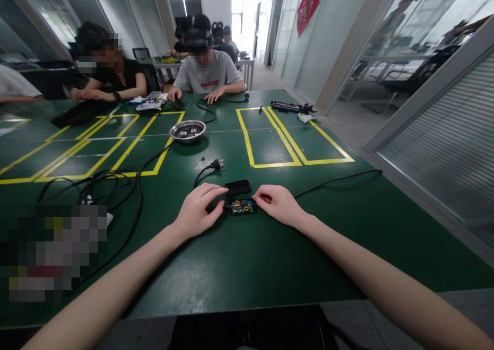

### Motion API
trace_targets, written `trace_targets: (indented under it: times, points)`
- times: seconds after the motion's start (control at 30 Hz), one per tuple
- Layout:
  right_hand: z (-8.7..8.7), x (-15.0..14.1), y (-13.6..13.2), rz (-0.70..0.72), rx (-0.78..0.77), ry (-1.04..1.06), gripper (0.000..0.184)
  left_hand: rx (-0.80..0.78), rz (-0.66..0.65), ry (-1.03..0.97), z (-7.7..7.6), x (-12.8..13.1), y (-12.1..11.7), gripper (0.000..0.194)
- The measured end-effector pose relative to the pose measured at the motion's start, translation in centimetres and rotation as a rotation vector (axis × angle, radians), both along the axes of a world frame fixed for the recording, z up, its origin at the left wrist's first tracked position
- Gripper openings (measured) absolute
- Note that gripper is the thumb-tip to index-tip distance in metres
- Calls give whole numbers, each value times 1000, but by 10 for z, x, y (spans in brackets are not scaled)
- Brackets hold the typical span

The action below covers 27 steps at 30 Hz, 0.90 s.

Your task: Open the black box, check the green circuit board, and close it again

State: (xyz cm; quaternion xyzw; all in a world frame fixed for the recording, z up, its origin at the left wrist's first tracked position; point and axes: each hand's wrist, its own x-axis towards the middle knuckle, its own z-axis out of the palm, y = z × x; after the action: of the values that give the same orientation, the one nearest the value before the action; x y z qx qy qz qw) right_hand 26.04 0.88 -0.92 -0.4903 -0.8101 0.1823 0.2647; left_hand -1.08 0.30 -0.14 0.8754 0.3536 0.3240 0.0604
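Note:
A small black plastic case lies on the green table in front of me, with a circuit board and copper-coloured coils showing inside. Just behind it rests a black cover, hollow side up. My left hand is at the case's left end, thumb and forefinger apart, gripping nothing that I can see. At the right end, my right hand has its fingers pinched together; what is between them is hidden. A black cord runs out behind the right hand. A power plug on a short black cable lies behind the left hand.
Beyond the plug sits a metal bowl with small metal parts. Coiled black cables lie at left, near a blurred-out patch. Yellow tape marks the table. A black tool-like object lies far right. Other people sit across the table.

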Motion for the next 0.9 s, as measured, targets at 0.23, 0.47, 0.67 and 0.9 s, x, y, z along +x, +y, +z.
trace_targets:
  times: [0.23, 0.47, 0.67, 0.9]
  points:
    - [1, -6, 0, -53, -39, 9, 16, -85, 50, 208, -11, 4, 4, 65]
    - [-6, 0, 3, -53, 36, 179, 29, -67, -31, 171, -7, 5, 2, 49]
    - [-5, 2, 5, 2, -65, 274, 20, -67, -64, 130, -7, 4, 0, 50]
    - [-5, -2, 1, 20, -223, 535, 28, -175, -91, -17, -4, 3, -1, 36]
